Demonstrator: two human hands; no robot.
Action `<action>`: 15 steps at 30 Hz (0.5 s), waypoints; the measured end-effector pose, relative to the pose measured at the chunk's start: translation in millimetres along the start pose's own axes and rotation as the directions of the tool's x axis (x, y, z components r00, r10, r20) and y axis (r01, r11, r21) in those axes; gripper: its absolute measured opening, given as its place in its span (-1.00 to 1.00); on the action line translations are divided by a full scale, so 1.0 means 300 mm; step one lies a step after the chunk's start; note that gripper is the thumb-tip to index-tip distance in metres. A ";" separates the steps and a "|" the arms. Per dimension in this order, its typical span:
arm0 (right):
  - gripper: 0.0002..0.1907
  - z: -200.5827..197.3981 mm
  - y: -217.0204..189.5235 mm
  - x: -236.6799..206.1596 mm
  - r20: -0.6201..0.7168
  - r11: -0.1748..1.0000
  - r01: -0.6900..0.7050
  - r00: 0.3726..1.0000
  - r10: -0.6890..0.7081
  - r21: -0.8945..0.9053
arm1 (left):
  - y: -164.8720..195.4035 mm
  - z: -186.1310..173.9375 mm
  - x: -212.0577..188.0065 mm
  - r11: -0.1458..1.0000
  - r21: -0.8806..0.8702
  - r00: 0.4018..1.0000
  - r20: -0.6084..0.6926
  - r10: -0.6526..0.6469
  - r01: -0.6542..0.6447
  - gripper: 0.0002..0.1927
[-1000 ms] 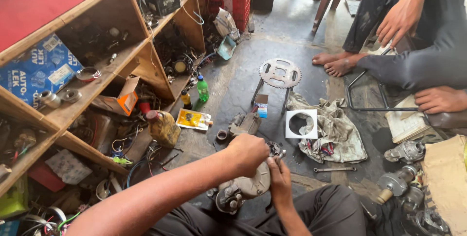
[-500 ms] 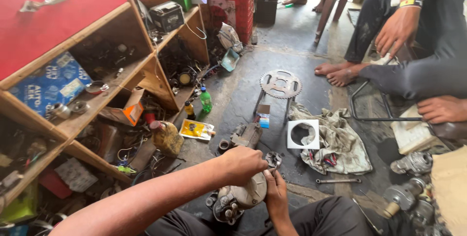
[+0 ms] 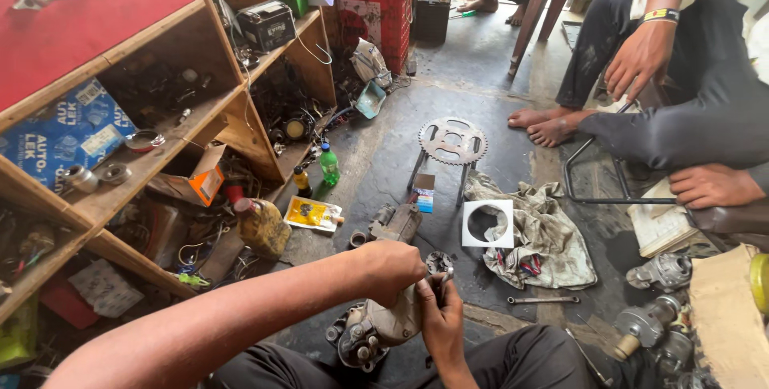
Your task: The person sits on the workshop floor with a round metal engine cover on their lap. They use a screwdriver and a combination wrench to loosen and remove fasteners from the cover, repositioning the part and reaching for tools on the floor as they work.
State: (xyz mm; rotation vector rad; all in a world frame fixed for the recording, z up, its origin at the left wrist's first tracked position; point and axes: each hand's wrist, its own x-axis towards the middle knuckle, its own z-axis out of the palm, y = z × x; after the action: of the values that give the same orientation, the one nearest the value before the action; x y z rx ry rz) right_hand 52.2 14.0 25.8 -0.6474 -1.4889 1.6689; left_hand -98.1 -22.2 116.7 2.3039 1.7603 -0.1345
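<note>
A grimy grey metal motor housing (image 3: pixel 376 329) rests on my lap, low in the middle of the head view. My left hand (image 3: pixel 390 270) lies closed over its top end and grips it. My right hand (image 3: pixel 439 309) is at the housing's right side, fingers closed around a thin metal tool (image 3: pixel 445 278) that points up at a small round part (image 3: pixel 437 262) at the housing's end. My dark trousers (image 3: pixel 513 361) lie under the housing.
A wooden shelf unit (image 3: pixel 160 157) crammed with parts and boxes fills the left. On the floor ahead are a sprocket-topped stool (image 3: pixel 452 142), a dirty rag (image 3: pixel 541 233), a white gasket square (image 3: pixel 488 223), a spanner (image 3: pixel 543 300) and bottles (image 3: pixel 329 165). Another person sits at right, a hand (image 3: pixel 638 59) on one knee.
The view has tipped slightly to the left and up, showing more of the red cabinet door. My hands stay on the housing with little movement.
</note>
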 end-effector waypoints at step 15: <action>-0.82 -0.007 -0.029 -0.018 0.038 0.995 0.079 0.996 -0.077 -0.052 | 0.002 0.049 0.017 0.998 0.068 0.999 -0.035 0.014 -0.012 -0.69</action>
State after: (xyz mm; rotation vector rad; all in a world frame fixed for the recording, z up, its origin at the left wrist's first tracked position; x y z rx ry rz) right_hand 58.8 10.6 33.3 -0.5830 -1.5688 1.5931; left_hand -95.1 -21.2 101.6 2.3789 1.7842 -0.1545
